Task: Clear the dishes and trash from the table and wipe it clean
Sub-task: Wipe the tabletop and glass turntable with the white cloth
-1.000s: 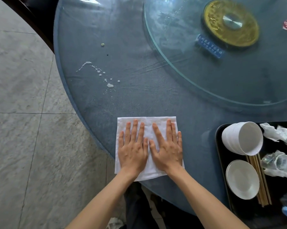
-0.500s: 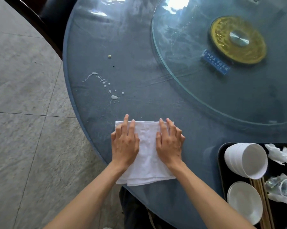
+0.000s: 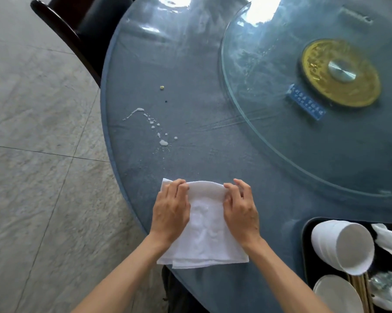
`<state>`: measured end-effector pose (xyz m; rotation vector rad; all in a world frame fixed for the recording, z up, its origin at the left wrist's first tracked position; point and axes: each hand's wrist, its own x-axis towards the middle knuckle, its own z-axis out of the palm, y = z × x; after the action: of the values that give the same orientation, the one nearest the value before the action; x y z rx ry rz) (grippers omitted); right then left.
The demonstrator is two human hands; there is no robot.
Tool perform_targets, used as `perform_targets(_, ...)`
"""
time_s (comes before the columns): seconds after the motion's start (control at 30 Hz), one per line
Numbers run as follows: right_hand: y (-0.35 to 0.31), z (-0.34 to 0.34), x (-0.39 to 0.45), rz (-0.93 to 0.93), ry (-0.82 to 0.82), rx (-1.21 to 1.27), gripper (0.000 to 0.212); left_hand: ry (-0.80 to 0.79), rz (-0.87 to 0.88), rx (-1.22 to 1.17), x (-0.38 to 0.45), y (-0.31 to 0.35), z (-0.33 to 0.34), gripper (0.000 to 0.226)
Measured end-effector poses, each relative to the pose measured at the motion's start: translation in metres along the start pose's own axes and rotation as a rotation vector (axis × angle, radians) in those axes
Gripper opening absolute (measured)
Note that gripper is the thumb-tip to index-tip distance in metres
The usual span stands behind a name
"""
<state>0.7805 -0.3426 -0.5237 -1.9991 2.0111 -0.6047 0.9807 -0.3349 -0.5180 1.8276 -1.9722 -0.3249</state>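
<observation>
Head view: both hands, left (image 3: 170,212) and right (image 3: 241,212), pinch the far edge of the white cloth (image 3: 204,233) at the bench (image 3: 213,141) near rim. Milky spill (image 3: 155,126) lies ahead-left, nearer the left grip; wipe likely goes that way.

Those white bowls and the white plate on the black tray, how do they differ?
The stacked bowls are deep and lie tipped on their side, mouth facing the viewer; the plate is shallow and lies flat, face up. The bowls are several, nested together; the plate is single and sits nearer the viewer, partly cut off by the frame. Both are plain white and rest on the tray beside the chopsticks.
</observation>
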Motion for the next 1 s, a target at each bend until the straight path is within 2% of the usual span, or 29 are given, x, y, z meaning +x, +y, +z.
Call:
perform_targets(0.13, 0.007, -0.002, -0.014, -0.118, -0.035, 0.000, 0.050, -0.055, 0.023, 0.143, -0.012, -0.010, 0.001, 0.037)
perform_targets(0.2, 0.012, -0.002, -0.023, -0.148, -0.078, -0.033, 0.044, -0.087, 0.045, 0.207, -0.016, -0.015, 0.002, 0.045)
perform_targets(0.27, 0.015, -0.001, -0.031, -0.148, -0.107, -0.063, 0.038, -0.134, 0.056, 0.230, -0.019, -0.020, 0.003, 0.051)
perform_targets(0.47, 0.011, 0.007, -0.038, -0.049, -0.150, -0.216, 0.056, -0.238, 0.029, 0.184, -0.031, -0.026, 0.010, 0.066)
perform_targets(0.6, 0.000, 0.016, -0.036, 0.054, -0.225, -0.206, 0.065, -0.219, -0.004, 0.199, -0.032, -0.020, 0.012, 0.074)
perform_targets(0.7, -0.008, 0.019, -0.031, 0.074, -0.222, -0.181, 0.067, -0.189, -0.100, 0.188, -0.030, -0.006, 0.016, 0.077)
perform_targets(0.9, -0.018, 0.028, -0.011, 0.029, -0.210, -0.189, 0.068, -0.096, -0.251, 0.156, -0.016, 0.004, 0.025, 0.079)
perform_targets(1.0, -0.031, 0.034, 0.010, -0.035, -0.238, -0.213, 0.083, -0.042, -0.297, 0.152, -0.003, -0.006, 0.024, 0.080)
